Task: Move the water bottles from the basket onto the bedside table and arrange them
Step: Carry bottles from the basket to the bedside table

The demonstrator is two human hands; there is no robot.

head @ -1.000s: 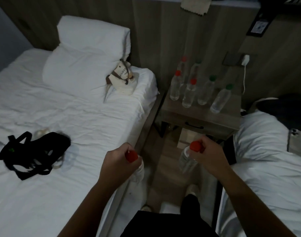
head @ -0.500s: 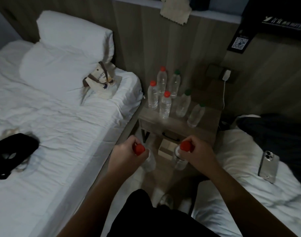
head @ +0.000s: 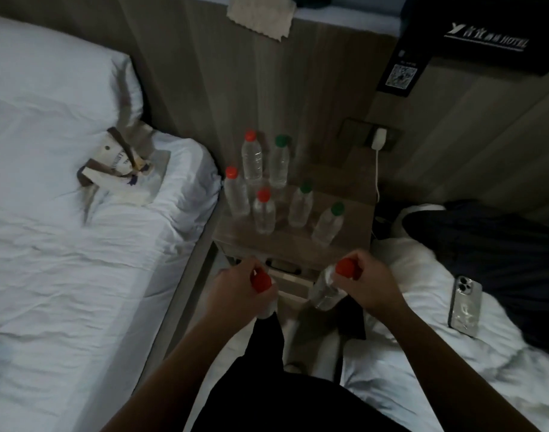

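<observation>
My left hand [head: 236,294] is clamped round the neck of a red-capped bottle [head: 260,280]. My right hand [head: 370,285] grips a second red-capped bottle [head: 324,291] just under its cap. The hands are apart, low in front of the bedside surface [head: 298,244], between the two beds. Six clear bottles stand upright on that surface: three red-capped bottles [head: 264,213] to the left and three green-capped bottles [head: 300,207] to the right. They seem to hold clear water, but I cannot tell how full they are in the dim light. A phone [head: 465,300] lies on the right bed.
</observation>
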